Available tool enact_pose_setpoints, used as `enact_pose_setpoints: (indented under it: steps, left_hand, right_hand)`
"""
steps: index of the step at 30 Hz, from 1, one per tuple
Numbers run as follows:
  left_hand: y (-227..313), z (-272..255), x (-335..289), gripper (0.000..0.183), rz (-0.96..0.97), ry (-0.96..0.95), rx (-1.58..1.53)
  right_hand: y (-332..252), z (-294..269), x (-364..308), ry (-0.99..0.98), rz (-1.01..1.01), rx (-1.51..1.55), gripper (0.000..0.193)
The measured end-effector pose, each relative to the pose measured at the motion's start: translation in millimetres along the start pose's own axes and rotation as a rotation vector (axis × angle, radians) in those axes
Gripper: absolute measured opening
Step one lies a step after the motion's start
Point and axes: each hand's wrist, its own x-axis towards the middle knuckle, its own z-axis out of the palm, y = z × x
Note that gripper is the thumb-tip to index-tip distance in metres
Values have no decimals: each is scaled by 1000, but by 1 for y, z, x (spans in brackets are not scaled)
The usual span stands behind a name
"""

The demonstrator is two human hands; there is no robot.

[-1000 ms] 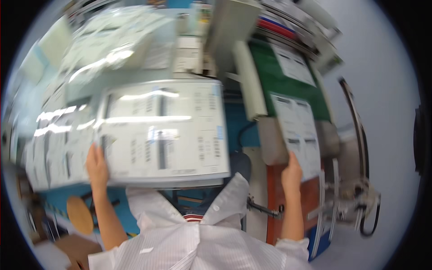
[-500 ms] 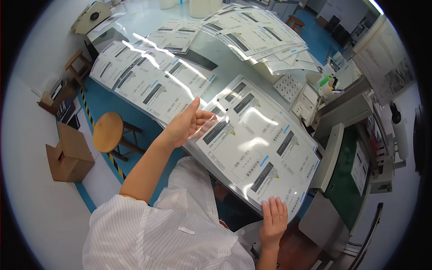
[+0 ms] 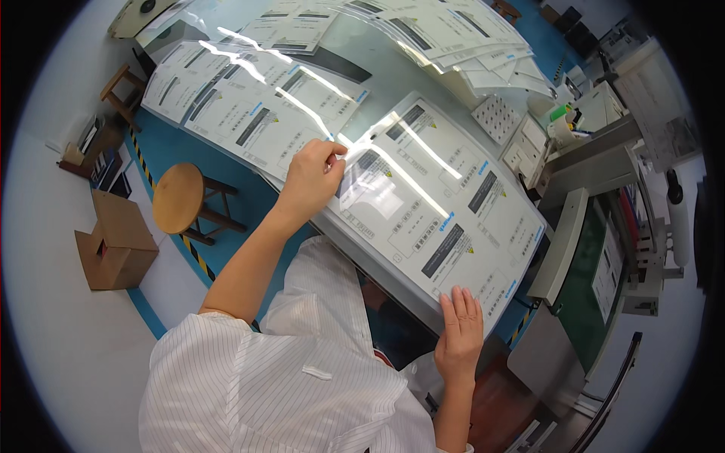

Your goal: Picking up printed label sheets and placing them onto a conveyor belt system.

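Note:
A stack of glossy printed sheets with dark label blocks lies in front of me at the table's near edge. At the stack's left edge, my left hand is closed in a pinch on a clear plastic film, whose edge lifts and catches the light. The film's far extent is hard to make out in the glare. My right hand rests flat, fingers stretched out, on the near right corner of the stack.
More printed sheets lie to the left, and a taller pile stands at the back. A machine with a green bed is on the right. A round wooden stool and a cardboard box stand on the floor at left.
My left hand has gone from open, thumb raised, to a pinch at the film's left edge. My right hand stays on the near corner. The view has shifted slightly.

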Motion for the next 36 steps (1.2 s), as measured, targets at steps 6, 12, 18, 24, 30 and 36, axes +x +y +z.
enact_pose_setpoints:
  steps: [6,12,18,24,30,36]
  left_hand:
    - [-2,16,2,18,37,-10,-24]
    - [-2,11,-3,20,3,-41,68]
    - [-24,16,5,27,48,-168,182]
    - [-40,20,15,34,6,-180,142]
    - [-32,40,21,50,22,-245,217]
    - [-47,38,18,51,87,-189,321]
  right_hand:
    - [1,-6,-8,-8,120,27,51]
    - [17,-11,-17,-46,121,109,55]
    - [61,-18,-63,328,597,117,47]
    - [55,-19,-76,121,633,377,79]
    - [61,-1,-87,190,516,289,77]
    - [114,-34,-99,300,639,284,66]
